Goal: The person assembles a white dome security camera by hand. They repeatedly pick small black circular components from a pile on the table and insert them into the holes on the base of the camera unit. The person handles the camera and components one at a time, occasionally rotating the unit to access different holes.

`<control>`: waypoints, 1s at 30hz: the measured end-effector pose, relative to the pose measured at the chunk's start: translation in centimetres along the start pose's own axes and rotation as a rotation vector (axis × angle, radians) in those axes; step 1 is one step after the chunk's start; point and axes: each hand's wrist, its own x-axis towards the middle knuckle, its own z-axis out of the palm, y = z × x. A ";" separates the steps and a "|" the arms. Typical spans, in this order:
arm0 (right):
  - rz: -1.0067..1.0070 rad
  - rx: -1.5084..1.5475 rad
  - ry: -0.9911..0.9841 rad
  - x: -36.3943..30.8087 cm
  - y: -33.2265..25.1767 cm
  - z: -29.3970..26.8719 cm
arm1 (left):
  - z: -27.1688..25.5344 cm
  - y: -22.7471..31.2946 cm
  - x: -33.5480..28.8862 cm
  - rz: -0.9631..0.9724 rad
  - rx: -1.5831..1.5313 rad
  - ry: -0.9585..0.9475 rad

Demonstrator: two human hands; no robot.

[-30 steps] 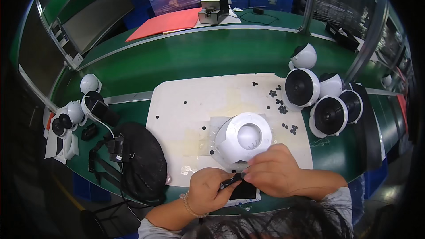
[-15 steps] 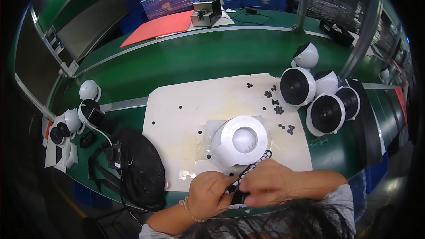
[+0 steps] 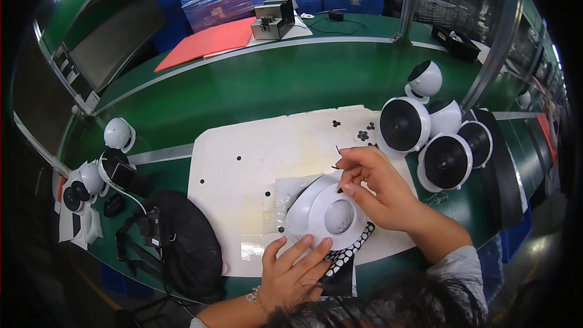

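Observation:
A white, round-bodied device lies tilted on a clear plastic bag on the pale mat, its white ring-shaped base turned up. My left hand rests spread at the base's near edge, fingertips against it. Over the far right side of the base is my right hand, fingers bent, with small thin black pieces at the thumb and fingertips, apparently round black pads seen edge-on. Between the base and my body lies a sheet with rows of white round spots on black, partly covered by the left hand.
Several black pads are scattered on the mat. White devices with black fronts stand at right; more white devices stand at left beside a black mesh bag with cables. A metal box and red sheet lie behind.
My right hand has moved up from the spotted sheet to above the white base, with black pieces at its fingertips. The left hand let go of the sheet and spread against the base, which shifted nearer.

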 end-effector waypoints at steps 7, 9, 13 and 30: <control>0.005 -0.015 -0.008 -0.2 -0.1 -0.1 | 0.0 0.3 0.0 -0.051 -0.009 0.012; 0.001 -0.021 -0.007 -0.2 -0.1 -0.1 | 0.0 0.3 -0.1 -0.054 -0.008 0.009; -0.001 -0.082 -0.013 -0.1 -0.3 -0.1 | 0.1 0.3 0.0 -0.062 -0.018 0.017; -0.182 -0.250 -0.076 -0.2 -1.6 1.4 | -0.1 0.1 0.3 -0.016 -0.015 0.025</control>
